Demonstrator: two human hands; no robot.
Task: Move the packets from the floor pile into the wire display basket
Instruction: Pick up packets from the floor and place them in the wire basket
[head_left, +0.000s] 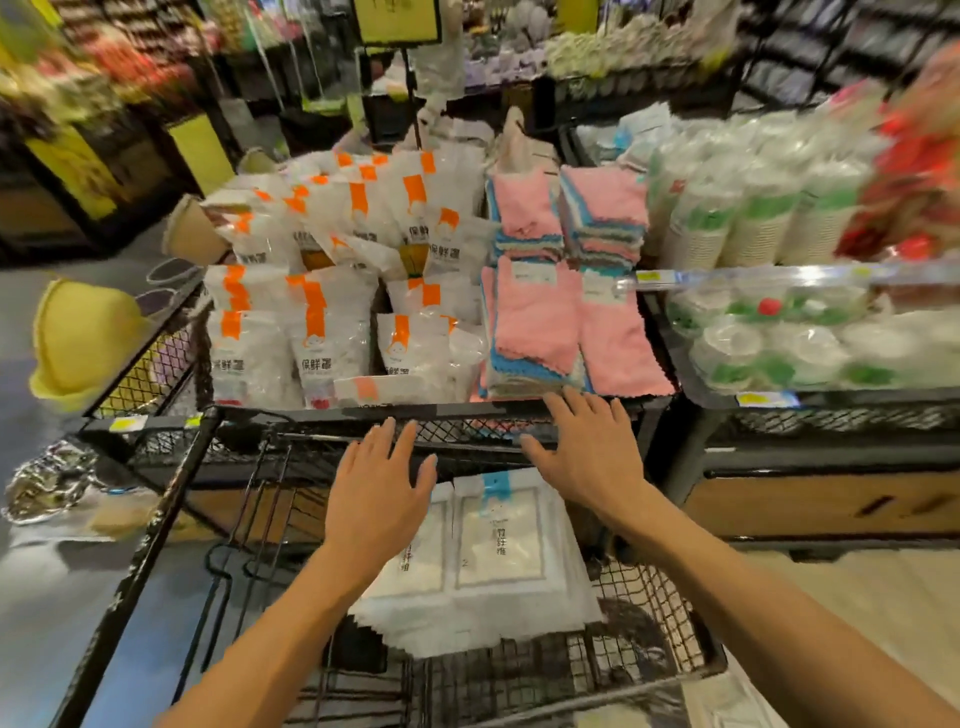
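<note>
Flat white packets (493, 551) with a blue tab lie stacked in a low wire basket (649, 613) below me. My left hand (379, 488) hovers over the left side of the stack, fingers straight and spread, holding nothing. My right hand (587, 447) is spread too, near the black front rim (467, 410) of the upper wire display basket, above the packets. That upper basket holds white packets with orange tabs (317, 322) and folded pink cloths (535, 322). Whether either hand touches anything is unclear.
To the right, stacked paper cups (753, 208) and plastic tubs (789, 338) fill a neighbouring bin. A yellow item (78, 338) hangs at the left of the display. A foil bag (47, 478) lies at the far left. Shop shelves stand behind.
</note>
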